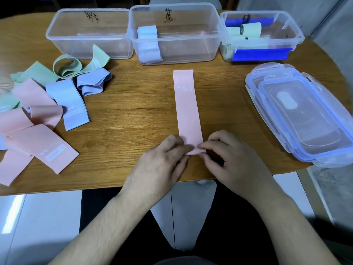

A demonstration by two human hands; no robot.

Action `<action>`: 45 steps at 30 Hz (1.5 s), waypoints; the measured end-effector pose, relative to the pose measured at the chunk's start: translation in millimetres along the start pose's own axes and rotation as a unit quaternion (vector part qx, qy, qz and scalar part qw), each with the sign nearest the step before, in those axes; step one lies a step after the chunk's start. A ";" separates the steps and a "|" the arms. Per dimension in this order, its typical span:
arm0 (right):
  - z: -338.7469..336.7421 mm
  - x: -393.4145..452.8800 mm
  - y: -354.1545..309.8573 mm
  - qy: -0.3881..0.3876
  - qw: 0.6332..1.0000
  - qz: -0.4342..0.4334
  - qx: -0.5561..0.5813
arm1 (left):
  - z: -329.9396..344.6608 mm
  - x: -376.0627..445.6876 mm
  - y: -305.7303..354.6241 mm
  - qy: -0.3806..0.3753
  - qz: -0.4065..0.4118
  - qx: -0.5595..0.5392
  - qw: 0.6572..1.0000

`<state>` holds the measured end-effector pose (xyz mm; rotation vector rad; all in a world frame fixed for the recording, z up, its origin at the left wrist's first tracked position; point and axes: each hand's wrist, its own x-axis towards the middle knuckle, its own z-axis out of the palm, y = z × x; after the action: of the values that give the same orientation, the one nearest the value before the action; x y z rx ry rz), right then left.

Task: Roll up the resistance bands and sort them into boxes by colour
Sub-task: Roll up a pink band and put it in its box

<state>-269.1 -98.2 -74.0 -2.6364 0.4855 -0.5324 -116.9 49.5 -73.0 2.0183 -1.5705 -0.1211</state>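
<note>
A pink band marked 15 LB lies flat and lengthwise on the table's middle. Its near end is curled into a small roll. My left hand and my right hand pinch that rolled end from either side. Three clear boxes stand at the back: the left box holds nothing, the middle box holds rolled blue bands, the right box holds rolled green bands. Loose pink bands, blue bands and green bands lie heaped at the left.
A stack of clear lids with blue rims lies at the table's right, near the edge. The wooden table has a rounded right end. My legs and a pale tiled floor show below the front edge.
</note>
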 end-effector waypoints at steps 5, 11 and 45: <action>-3.3 0.1 -1.4 0.017 0.999 -0.027 0.001 | -0.9 4.7 1.3 0.005 -0.011 -0.005 1.000; 1.7 4.4 -0.4 0.009 0.999 -0.037 0.024 | -1.1 6.9 -0.3 0.008 -0.014 0.005 1.000; -4.2 17.8 -3.4 -0.012 0.999 -0.021 -0.020 | -4.5 14.8 -6.5 0.036 0.003 0.050 0.998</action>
<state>-254.7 -103.8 -63.8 -2.6935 0.4377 -0.5073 -105.0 38.6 -68.5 2.0710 -1.5652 0.0328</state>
